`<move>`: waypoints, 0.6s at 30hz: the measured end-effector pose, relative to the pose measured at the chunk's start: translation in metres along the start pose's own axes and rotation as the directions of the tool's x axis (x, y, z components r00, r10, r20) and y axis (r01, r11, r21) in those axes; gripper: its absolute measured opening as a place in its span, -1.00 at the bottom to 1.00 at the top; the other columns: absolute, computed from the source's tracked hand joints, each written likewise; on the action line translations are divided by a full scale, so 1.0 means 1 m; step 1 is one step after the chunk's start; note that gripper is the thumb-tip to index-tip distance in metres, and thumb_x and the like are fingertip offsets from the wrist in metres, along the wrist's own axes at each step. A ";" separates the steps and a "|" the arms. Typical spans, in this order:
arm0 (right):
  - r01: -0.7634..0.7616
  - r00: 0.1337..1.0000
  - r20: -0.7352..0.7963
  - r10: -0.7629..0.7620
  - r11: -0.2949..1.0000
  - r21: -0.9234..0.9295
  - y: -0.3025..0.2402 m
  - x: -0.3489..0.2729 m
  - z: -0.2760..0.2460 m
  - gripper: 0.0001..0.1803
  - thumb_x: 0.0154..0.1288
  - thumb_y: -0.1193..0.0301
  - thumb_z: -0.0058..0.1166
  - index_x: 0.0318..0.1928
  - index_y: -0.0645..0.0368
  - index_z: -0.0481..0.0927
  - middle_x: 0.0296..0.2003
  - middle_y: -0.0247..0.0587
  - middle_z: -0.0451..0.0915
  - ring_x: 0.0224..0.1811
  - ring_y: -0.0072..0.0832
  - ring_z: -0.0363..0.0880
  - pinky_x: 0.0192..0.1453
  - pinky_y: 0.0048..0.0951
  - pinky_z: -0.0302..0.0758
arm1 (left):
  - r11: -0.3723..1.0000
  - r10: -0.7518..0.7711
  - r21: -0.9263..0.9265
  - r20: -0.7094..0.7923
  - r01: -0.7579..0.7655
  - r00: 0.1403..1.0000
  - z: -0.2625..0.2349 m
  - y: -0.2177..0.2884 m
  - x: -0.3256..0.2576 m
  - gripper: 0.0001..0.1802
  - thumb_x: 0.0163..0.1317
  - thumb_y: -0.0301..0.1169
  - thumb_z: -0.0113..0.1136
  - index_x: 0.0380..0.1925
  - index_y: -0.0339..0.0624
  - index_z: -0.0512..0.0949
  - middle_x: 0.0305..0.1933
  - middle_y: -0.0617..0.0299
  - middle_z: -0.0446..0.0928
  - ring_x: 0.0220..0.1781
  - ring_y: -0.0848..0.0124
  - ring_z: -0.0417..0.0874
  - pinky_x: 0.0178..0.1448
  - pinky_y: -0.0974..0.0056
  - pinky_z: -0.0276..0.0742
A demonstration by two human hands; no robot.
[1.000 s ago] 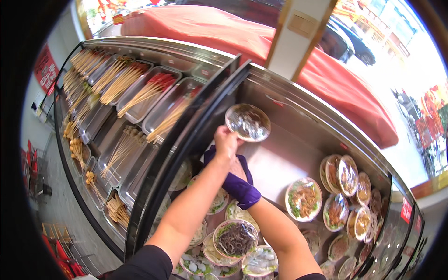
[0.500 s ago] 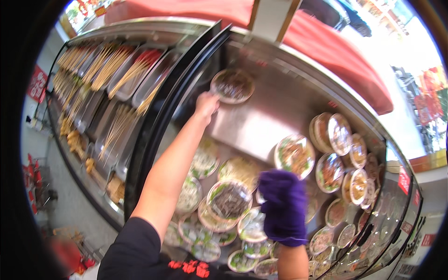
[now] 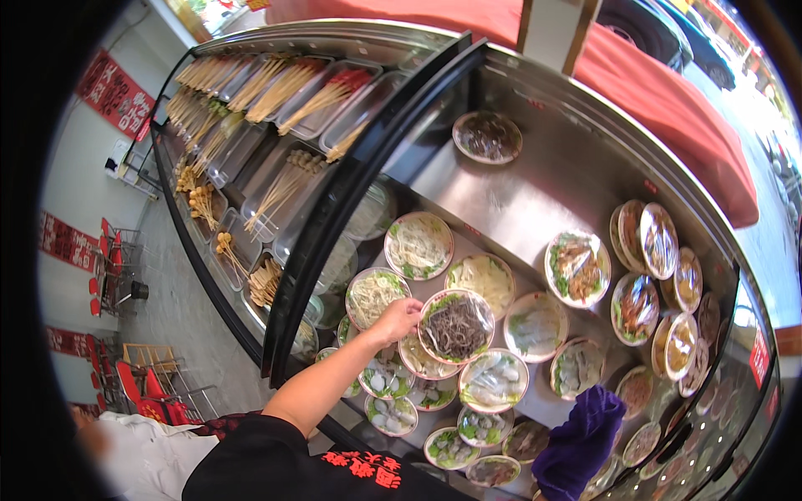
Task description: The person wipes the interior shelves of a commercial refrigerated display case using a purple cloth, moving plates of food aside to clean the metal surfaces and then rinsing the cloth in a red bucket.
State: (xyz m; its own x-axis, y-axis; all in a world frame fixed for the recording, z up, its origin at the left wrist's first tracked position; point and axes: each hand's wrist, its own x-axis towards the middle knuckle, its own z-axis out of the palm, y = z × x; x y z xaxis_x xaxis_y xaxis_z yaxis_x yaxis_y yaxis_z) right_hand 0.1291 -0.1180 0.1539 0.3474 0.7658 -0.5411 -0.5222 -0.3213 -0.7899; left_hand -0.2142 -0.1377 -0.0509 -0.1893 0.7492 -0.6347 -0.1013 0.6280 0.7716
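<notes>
The left hand (image 3: 401, 321) pinches the left rim of the dark-food bowl (image 3: 457, 326), likely sparing its filling; it overlaps a lower bowl (image 3: 417, 359), perhaps saving room. Purple cloth (image 3: 581, 438) hides the right hand: grip unclear.

Looks like a small eatery or food shop to me: glass-and-steel display case (image 3: 510, 196) loaded with trays of skewers (image 3: 322, 104) and film-wrapped plates of food (image 3: 458, 327), plus red chairs (image 3: 138, 388) on a grey floor (image 3: 188, 305) and red banners (image 3: 117, 93) on the wall.
</notes>
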 end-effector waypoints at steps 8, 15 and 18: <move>-0.185 0.963 0.212 0.165 0.980 0.079 -0.002 -0.004 0.011 -0.85 0.37 0.20 -0.09 -0.17 -0.06 0.39 -0.44 -0.47 0.37 -0.52 -0.67 0.27 -0.62 -0.65 0.27 | 0.980 0.069 -0.191 0.017 -0.065 0.997 0.001 0.021 -0.014 -0.82 0.22 -0.49 0.11 -0.19 -0.33 0.54 -0.33 0.25 0.57 -0.35 0.52 0.58 -0.26 0.39 0.56; 0.081 0.961 0.275 0.003 0.952 -0.295 -0.004 -0.021 0.027 -0.67 0.41 0.13 -0.17 0.02 0.02 0.43 -0.08 -0.28 0.59 -0.19 -0.55 0.54 -0.32 -0.56 0.42 | 0.792 0.264 -0.495 -0.248 -0.356 0.932 -0.025 0.112 0.035 -0.86 0.18 -0.52 0.11 -0.27 -0.32 0.55 -0.31 0.18 0.60 -0.33 0.44 0.62 -0.20 0.32 0.58; -0.002 0.959 0.268 0.094 0.946 -0.324 0.001 -0.018 0.028 -0.69 0.44 0.16 -0.24 0.02 0.01 0.43 -0.12 -0.33 0.59 -0.24 -0.57 0.52 -0.36 -0.62 0.40 | 0.727 0.281 -0.497 -0.413 -0.473 0.866 -0.031 0.134 0.084 -0.88 0.16 -0.54 0.06 -0.32 -0.32 0.54 -0.34 0.18 0.58 -0.36 0.43 0.60 -0.22 0.31 0.58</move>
State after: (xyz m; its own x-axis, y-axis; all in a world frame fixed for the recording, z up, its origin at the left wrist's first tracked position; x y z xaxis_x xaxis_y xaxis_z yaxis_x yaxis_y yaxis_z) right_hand 0.1003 -0.1161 0.1708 0.0751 0.8534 -0.5158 -0.2422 -0.4862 -0.8396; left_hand -0.2741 0.0029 0.0004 -0.5955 0.7389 -0.3152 -0.4700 -0.0022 0.8827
